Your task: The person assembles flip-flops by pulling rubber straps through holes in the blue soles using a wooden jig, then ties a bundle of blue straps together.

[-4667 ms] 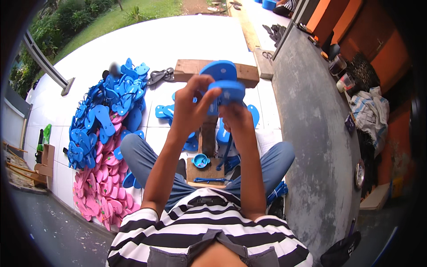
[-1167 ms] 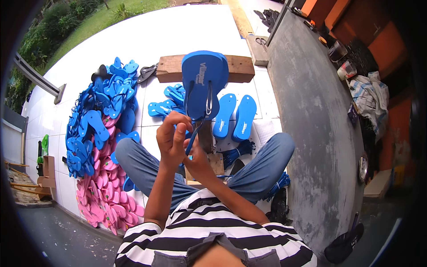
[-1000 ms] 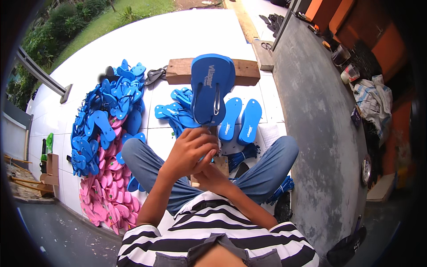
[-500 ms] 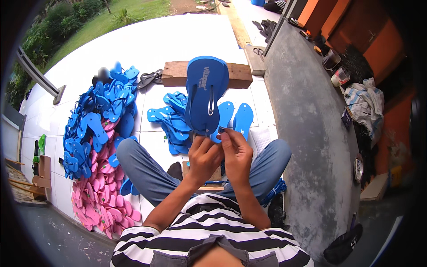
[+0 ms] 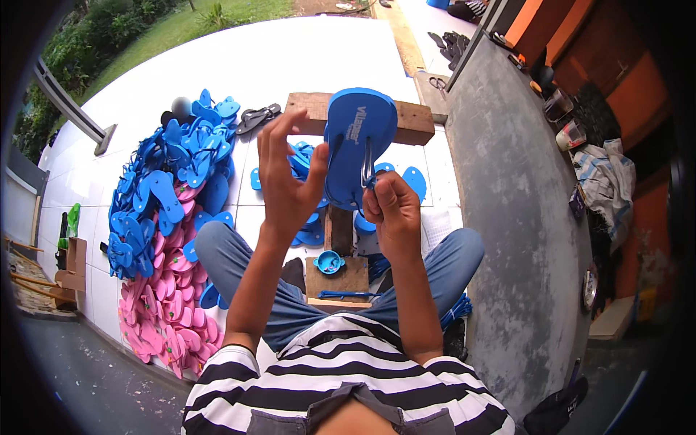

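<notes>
Plainly blue sandal sole (image 5: 360, 134), round-tipped, pale-printed

A short-sleeved fabric shirt (image 5: 335, 368) with broad black and white horizontal stripes is worn on the torso. The neckline is edged by an open, dark grey fabric collar (image 5: 279, 420), parted into 2 flaps. The forearms, left hand (image 5: 288, 177) and right hand (image 5: 394, 214) are left bare. The legs are covered by faded blue denim trousers (image 5: 451, 262).

The blue sandal (image 5: 351, 156) hides part of the wooden beam (image 5: 413, 125).
</notes>
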`<state>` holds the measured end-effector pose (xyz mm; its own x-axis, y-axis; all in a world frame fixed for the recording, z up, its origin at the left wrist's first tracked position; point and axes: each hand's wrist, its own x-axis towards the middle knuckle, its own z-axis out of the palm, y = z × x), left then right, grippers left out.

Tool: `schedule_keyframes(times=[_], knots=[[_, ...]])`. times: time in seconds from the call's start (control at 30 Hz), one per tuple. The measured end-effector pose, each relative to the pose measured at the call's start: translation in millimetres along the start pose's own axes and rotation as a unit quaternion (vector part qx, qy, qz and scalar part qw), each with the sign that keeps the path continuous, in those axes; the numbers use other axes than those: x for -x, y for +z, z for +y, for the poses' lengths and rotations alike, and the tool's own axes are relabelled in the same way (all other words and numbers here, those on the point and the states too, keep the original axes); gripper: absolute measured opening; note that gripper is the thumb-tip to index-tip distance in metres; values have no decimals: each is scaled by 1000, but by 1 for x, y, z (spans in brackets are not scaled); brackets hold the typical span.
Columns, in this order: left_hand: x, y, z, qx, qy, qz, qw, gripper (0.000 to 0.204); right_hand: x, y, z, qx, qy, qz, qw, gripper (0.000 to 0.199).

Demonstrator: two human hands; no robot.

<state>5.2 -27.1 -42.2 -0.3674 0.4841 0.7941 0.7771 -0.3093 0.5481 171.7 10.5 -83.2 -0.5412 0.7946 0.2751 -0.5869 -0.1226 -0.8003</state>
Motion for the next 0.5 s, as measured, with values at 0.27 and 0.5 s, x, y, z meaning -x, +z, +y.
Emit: schedule_keyframes(times=[0.27,0.5], knots=[[-55,30,-10,200,-58,-208,956,30,3,-7,-4,136,-14,-11,991,27],[-56,29,-8,201,5,-155,967,24,-30,-31,12,20,30,-21,999,18]])
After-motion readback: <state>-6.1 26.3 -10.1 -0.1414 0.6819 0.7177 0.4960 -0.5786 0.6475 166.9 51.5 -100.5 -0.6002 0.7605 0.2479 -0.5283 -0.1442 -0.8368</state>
